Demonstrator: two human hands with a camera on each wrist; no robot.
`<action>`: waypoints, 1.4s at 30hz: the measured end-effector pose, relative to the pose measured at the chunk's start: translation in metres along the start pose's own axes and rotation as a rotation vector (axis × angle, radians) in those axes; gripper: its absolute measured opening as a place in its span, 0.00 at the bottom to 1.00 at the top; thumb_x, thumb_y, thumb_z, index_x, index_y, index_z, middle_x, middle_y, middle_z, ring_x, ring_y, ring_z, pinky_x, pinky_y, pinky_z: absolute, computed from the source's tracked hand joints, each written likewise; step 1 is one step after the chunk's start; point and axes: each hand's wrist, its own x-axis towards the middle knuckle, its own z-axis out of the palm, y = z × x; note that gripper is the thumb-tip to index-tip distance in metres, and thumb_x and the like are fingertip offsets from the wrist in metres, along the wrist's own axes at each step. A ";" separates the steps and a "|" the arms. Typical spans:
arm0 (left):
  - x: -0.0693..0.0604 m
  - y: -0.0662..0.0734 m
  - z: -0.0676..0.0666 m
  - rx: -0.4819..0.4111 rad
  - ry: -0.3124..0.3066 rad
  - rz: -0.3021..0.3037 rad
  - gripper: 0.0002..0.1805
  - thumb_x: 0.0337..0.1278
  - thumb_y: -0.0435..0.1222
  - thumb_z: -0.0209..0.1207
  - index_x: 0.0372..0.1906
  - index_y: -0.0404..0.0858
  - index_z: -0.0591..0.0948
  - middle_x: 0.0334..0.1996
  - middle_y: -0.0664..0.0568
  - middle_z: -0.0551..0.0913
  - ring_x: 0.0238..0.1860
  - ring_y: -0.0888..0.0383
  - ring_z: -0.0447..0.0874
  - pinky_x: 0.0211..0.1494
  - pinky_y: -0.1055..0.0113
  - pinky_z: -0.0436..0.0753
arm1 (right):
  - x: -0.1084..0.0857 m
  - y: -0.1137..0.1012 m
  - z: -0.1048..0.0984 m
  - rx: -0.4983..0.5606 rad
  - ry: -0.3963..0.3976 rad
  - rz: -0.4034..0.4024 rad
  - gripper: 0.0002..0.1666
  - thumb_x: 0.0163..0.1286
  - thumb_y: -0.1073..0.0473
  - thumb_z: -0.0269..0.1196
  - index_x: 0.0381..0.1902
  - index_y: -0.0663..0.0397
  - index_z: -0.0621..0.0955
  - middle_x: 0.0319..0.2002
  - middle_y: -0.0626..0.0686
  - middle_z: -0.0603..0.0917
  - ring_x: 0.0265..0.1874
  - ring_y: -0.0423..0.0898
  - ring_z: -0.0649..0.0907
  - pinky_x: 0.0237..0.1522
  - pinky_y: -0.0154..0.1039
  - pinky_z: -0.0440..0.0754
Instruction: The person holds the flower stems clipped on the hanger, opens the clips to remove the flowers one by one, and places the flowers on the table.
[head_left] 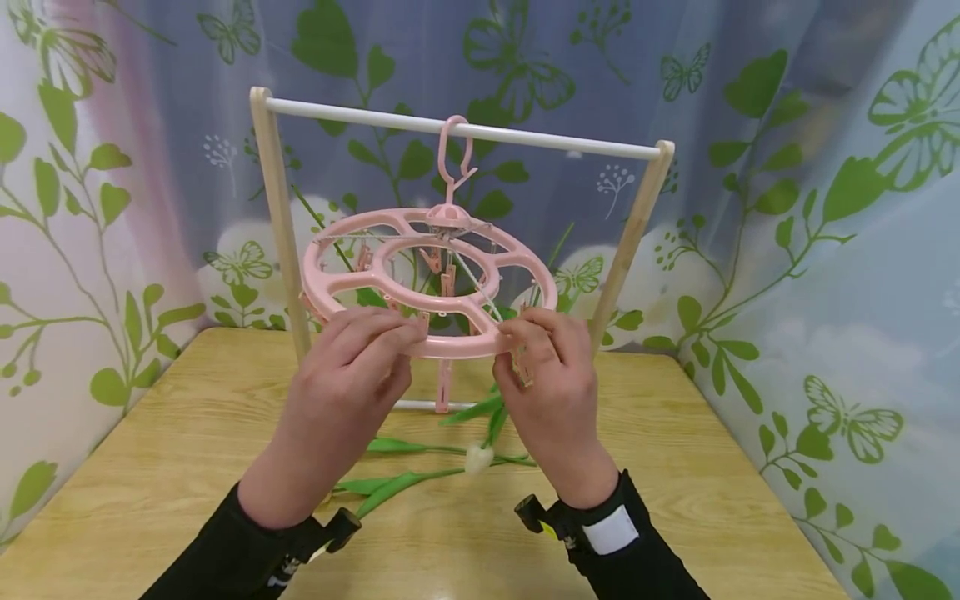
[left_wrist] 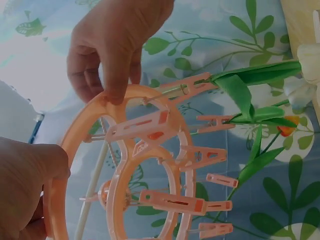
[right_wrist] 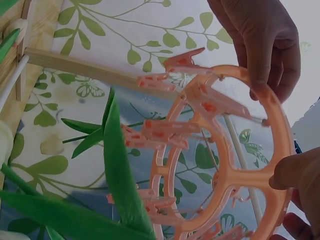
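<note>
**Two hands pinch the near rim of a hanging clip ring**

The pink clip ring (head_left: pixel 442 306) hangs in the middle of a small stand, its hook (head_left: pixel 443 158) looped over the white rod (head_left: pixel 360 117) between two wooden posts (head_left: pixel 279 208). Thin cords (head_left: pixel 472 280) run from the hub below the hook out to the ring, presumably so that it can hang roughly level, with room for the clips (head_left: pixel 444 383) beneath it.

Both hands are closed on the ring's near edge. The left hand (head_left: pixel 348 375) has its thumb on the rim with fingers curled around it; the right hand (head_left: pixel 551 375) pinches the rim where a spoke joins it. The two grips sit apart, one to each side of the front — a spacing that probably steadies the ring, since a thing hung from a single hook would swing or turn if touched at one spot.

In the left wrist view, leafy stems appear to be caught in some clips, and an orange tulip (left_wrist: pixel 288 126) hangs bloom-down; pinching by the stem would spare the petals. A white tulip (head_left: pixel 480 458) shows below the ring, against the wooden table (head_left: pixel 652 500); whether a clip holds that one, I cannot tell.
</note>
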 end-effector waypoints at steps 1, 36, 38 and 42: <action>0.000 0.000 -0.001 -0.002 -0.001 -0.009 0.18 0.52 0.22 0.63 0.50 0.34 0.85 0.44 0.45 0.86 0.48 0.45 0.81 0.56 0.56 0.80 | 0.000 0.002 0.000 0.001 0.006 0.004 0.16 0.59 0.70 0.68 0.46 0.62 0.81 0.46 0.62 0.80 0.41 0.57 0.77 0.42 0.48 0.76; 0.000 0.001 -0.004 0.036 -0.024 -0.048 0.16 0.53 0.22 0.62 0.48 0.33 0.86 0.44 0.44 0.88 0.50 0.46 0.82 0.57 0.55 0.80 | -0.001 0.005 0.002 0.028 -0.041 0.036 0.11 0.63 0.65 0.67 0.43 0.60 0.81 0.46 0.60 0.80 0.41 0.57 0.76 0.48 0.50 0.73; 0.002 0.002 -0.003 0.043 -0.022 -0.024 0.15 0.55 0.23 0.62 0.48 0.33 0.86 0.44 0.44 0.88 0.50 0.46 0.83 0.58 0.55 0.80 | -0.001 0.002 0.002 0.027 -0.037 0.026 0.11 0.63 0.65 0.67 0.43 0.59 0.81 0.45 0.59 0.81 0.40 0.57 0.76 0.47 0.49 0.73; 0.004 0.004 -0.001 0.039 -0.015 0.030 0.13 0.57 0.24 0.61 0.47 0.33 0.86 0.44 0.44 0.88 0.49 0.46 0.84 0.56 0.56 0.80 | -0.001 -0.003 0.001 0.012 -0.033 0.007 0.11 0.62 0.65 0.69 0.42 0.58 0.82 0.44 0.59 0.81 0.40 0.58 0.76 0.45 0.48 0.74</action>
